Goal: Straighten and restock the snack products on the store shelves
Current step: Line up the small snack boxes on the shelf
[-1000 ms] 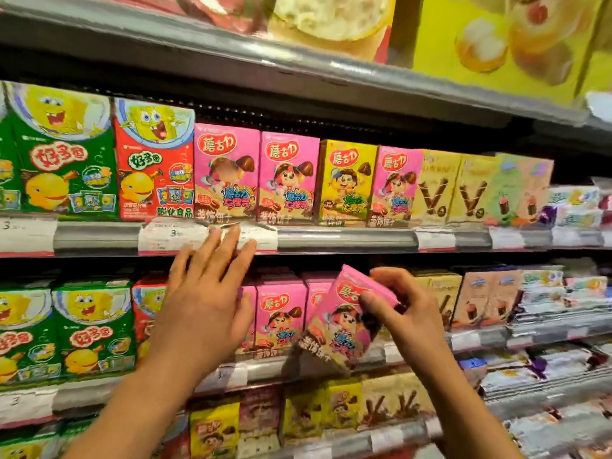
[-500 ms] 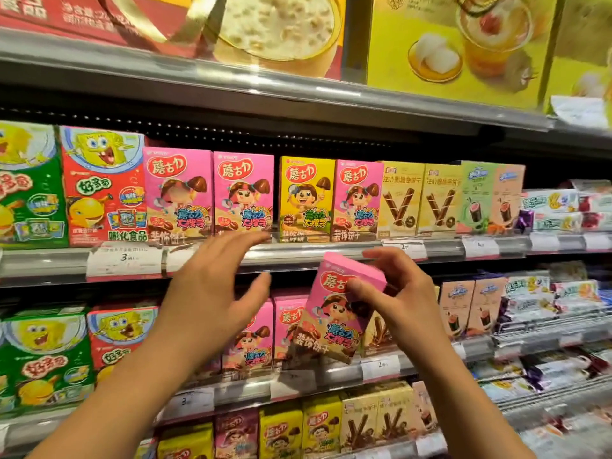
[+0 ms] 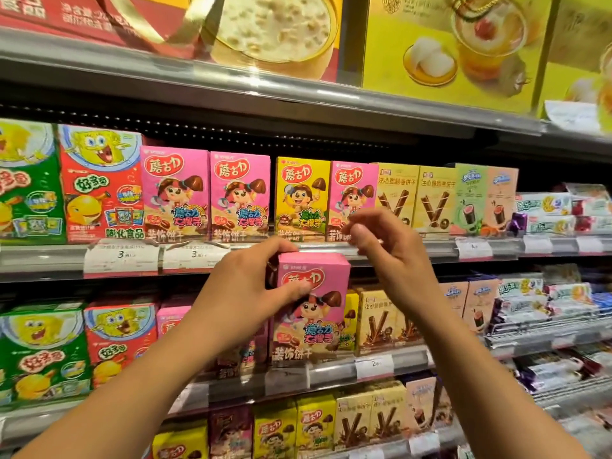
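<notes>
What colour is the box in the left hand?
Pink, with a cartoon character; the head view shows the box gripped by the left hand.

Left hand [image 3: 246,294] curled in a grip, right hand [image 3: 389,250] raised, fingers loosely bent

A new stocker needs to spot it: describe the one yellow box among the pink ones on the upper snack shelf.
Find the shelf below the big gift boxes, above the left hand gripping a pink box. Past the cartoon-sponge boxes stand two pink boxes; next is the yellow box. It carries a boy with a mushroom; its neighbours are pink.
</notes>
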`<state>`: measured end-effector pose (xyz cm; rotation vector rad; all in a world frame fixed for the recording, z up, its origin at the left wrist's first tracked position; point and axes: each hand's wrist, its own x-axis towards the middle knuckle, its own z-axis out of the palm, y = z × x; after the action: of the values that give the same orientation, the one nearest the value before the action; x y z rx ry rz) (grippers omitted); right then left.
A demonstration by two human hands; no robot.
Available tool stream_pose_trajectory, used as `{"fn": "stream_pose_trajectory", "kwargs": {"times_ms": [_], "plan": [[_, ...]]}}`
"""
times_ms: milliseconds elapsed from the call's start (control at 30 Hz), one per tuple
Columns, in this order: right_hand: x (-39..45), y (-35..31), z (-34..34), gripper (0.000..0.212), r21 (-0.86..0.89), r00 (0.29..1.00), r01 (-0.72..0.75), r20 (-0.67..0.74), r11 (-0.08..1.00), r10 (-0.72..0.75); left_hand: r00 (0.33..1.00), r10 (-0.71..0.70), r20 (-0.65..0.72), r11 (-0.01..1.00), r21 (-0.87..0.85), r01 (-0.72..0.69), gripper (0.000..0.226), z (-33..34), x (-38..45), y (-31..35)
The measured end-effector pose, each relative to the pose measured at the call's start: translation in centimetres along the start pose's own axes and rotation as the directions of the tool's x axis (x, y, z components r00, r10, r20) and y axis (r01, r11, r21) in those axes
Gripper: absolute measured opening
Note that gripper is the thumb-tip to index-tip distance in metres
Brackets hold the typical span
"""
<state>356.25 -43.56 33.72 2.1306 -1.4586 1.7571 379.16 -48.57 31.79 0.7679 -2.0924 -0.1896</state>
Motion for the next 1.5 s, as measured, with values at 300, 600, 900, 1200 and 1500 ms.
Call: {"fn": "stream_pose_trajectory", "kwargs": {"times_ms": [300, 600, 900, 1200, 1500], "plan": [[10.1, 0.2, -1.0, 0.069, -0.731, 0.973, 0.195, 0.058, 0.654, -0.225, 0.998, -0.064, -0.03, 0.997, 0.047, 0.065, 0.043, -1.8, -1.3, -1.3], [11.4, -1.4, -4.4, 0.048, -0.748, 0.978, 0.202, 0.181, 0.632, -0.098, 0.997, -0.048, -0.062, 0.997, 0.057, 0.052, 0.046, -2.9, -2.2, -2.8], [7.6, -3.5, -9.8, 0.044, -0.45, 0.979, 0.205, 0.116, 0.869, -0.17, 0.996, -0.061, -0.071, 0.996, -0.064, 0.056, 0.043, -1.6, -3.1, -3.8], [-3.6, 0.0, -3.3, 0.045, -0.201, 0.943, 0.062, 0.333, 0.978, 0.009, 0.966, -0.26, -0.012, 0.949, -0.186, 0.253, 0.047, -2.5, -12.2, -8.4], [-16.7, 6.2, 9.5, 0.047, -0.184, 0.865, -0.179, 0.438, 0.966, 0.244, 0.796, -0.604, 0.036, 0.784, -0.152, 0.601, 0.042, -3.7, -24.6, -13.6]]}}
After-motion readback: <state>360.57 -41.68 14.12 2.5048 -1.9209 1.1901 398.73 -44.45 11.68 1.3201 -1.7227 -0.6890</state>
